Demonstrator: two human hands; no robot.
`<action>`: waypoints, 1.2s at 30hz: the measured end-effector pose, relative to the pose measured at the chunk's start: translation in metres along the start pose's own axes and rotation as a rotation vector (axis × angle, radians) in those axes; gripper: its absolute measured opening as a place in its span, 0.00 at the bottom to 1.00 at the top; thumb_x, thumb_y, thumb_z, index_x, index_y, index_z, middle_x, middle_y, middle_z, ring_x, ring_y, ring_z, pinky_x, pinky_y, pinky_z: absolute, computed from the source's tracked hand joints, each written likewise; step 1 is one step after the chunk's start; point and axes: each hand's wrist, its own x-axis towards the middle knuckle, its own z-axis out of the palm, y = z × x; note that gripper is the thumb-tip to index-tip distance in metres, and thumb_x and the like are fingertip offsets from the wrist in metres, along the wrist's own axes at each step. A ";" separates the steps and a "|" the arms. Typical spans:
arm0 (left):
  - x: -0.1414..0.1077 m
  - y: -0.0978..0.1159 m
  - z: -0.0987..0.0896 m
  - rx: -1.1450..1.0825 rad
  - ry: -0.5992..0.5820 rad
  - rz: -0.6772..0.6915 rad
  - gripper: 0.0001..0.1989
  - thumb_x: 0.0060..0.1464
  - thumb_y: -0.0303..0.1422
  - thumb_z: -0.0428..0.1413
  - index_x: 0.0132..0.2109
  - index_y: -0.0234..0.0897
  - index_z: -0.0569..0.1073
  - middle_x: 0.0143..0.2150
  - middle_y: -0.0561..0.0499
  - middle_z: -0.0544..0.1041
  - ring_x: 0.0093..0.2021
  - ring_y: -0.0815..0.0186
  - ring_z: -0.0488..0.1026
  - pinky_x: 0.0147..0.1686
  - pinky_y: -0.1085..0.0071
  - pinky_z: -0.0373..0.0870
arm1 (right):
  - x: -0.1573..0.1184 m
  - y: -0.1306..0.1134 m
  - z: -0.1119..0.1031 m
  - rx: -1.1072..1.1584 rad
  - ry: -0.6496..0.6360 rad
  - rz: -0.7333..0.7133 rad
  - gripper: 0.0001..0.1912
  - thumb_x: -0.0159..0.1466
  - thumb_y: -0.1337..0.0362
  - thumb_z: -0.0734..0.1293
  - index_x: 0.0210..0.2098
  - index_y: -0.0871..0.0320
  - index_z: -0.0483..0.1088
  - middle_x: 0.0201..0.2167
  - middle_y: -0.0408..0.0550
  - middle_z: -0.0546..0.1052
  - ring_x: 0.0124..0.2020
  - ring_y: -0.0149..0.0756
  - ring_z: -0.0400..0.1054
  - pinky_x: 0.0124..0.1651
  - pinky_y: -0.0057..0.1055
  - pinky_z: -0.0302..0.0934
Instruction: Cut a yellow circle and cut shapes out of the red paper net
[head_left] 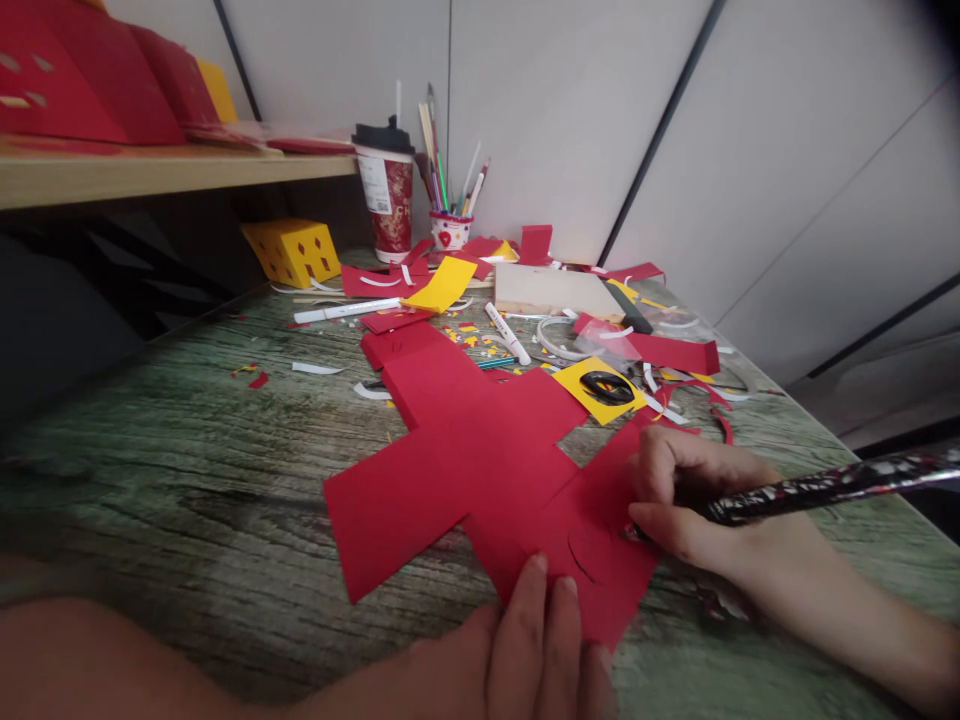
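A red paper cross shape (480, 430) lies on the wood-grain table, with a curved cut in its lower right part. My right hand (697, 510) pinches a dark patterned pen-like tool (832, 487), its tip down at the red paper, right of the curved cut. Flat on the paper's near edge rest the fingers of my left hand (536, 640), slightly apart and holding nothing. Just beyond the paper sits a yellow square (592, 410) with black-handled scissors (609, 388) on it, their blades not visible.
Red, yellow and white scraps, white markers (508, 333) and a pale board (555, 292) lie behind. A lidded cup (386, 195) and a pen pot (451, 232) stand at the back. A yellow box (296, 253) sits below a shelf (172, 172) at the left.
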 end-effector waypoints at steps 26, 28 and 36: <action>0.003 -0.001 -0.008 0.090 -0.059 0.006 0.15 0.51 0.22 0.47 0.45 0.39 0.68 0.42 0.52 0.74 0.40 0.69 0.71 0.23 0.79 0.68 | -0.002 -0.001 0.003 -0.004 -0.157 0.006 0.12 0.55 0.68 0.64 0.19 0.57 0.56 0.15 0.35 0.59 0.17 0.23 0.50 0.16 0.20 0.45; 0.002 -0.002 -0.008 0.092 -0.046 0.009 0.15 0.50 0.23 0.47 0.45 0.38 0.68 0.41 0.52 0.74 0.40 0.69 0.71 0.23 0.79 0.68 | -0.002 0.001 0.002 -0.004 -0.177 0.011 0.12 0.54 0.69 0.64 0.19 0.56 0.55 0.16 0.35 0.59 0.17 0.24 0.50 0.16 0.21 0.45; 0.003 -0.002 -0.007 0.095 -0.021 0.011 0.15 0.52 0.21 0.45 0.44 0.38 0.68 0.40 0.53 0.74 0.40 0.69 0.71 0.26 0.78 0.69 | -0.001 0.000 0.003 0.002 -0.209 -0.015 0.13 0.53 0.71 0.64 0.18 0.56 0.54 0.15 0.35 0.59 0.17 0.24 0.50 0.17 0.21 0.44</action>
